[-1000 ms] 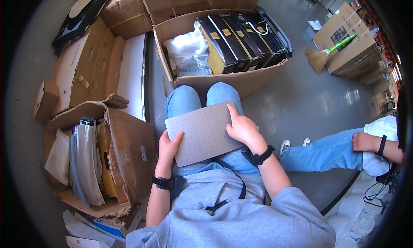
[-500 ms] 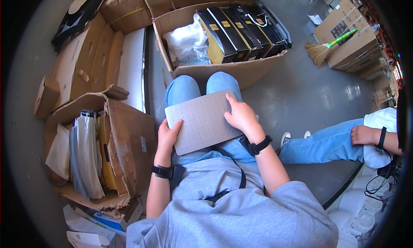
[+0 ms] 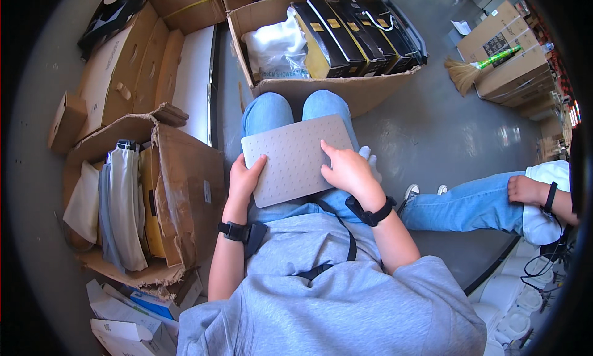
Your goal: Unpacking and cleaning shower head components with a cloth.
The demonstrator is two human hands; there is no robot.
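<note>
A flat, grey rectangular shower head [image 3: 296, 164] lies tilted across my lap, its face dotted with rows of small nozzles. My left hand [image 3: 246, 175] grips its left edge, the thumb on top and the other fingers mostly hidden at the side and below. On the right half, my right hand [image 3: 353, 174] touches the nozzle face with a stretched-out index finger. Its thumb is apart and the other fingers are curled, with nothing visible in them. Something white that looks like a glove [image 3: 369, 158] shows on my right thigh, partly behind that hand.
Before my knees stands an open carton [image 3: 333, 87] of black-and-yellow boxes and a white plastic bag. A torn carton [image 3: 191, 189] with cloth-like wrapped items is at left. A broom [image 3: 466, 75] leans on cartons at far right. Another person's leg [image 3: 463, 201] extends from the right.
My right index finger has moved from the shower head's far right corner inward onto its nozzle face. My left hand keeps its hold. The surrounding cartons appear slightly higher in view.
</note>
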